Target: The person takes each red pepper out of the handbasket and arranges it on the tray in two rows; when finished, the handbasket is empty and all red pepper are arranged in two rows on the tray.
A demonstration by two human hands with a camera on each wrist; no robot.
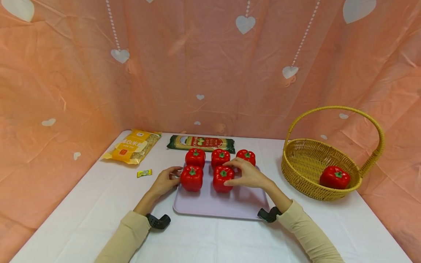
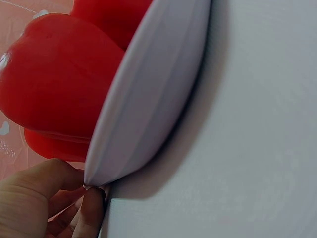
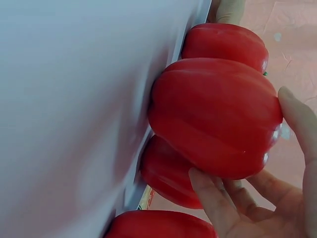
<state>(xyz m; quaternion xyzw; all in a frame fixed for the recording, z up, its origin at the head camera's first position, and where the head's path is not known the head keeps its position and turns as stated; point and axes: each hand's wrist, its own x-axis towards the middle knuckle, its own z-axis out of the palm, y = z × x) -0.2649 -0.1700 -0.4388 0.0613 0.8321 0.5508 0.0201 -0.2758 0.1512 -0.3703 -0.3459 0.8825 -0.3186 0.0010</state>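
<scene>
A lilac tray (image 1: 217, 205) carries several red bell peppers, set in a back row of three and a front row of two. At the tray's left side, my left hand (image 1: 166, 181) pinches the rim, beside the front left bell pepper (image 1: 191, 179); the left wrist view shows thumb and finger (image 2: 91, 210) at the tray edge. My right hand (image 1: 250, 175) holds the front right bell pepper (image 1: 219, 179), its thumb on one side and fingers on the other. In the right wrist view that pepper (image 3: 215, 116) stands before the others.
On the right stands a yellow wicker basket (image 1: 296, 182) with a tall handle and one red bell pepper (image 1: 334, 177) inside. Behind the tray lies a green-ended noodle pack (image 1: 210, 143). A yellow grain bag (image 1: 133, 146) and a small yellow wrapped sweet (image 1: 144, 173) lie to the left.
</scene>
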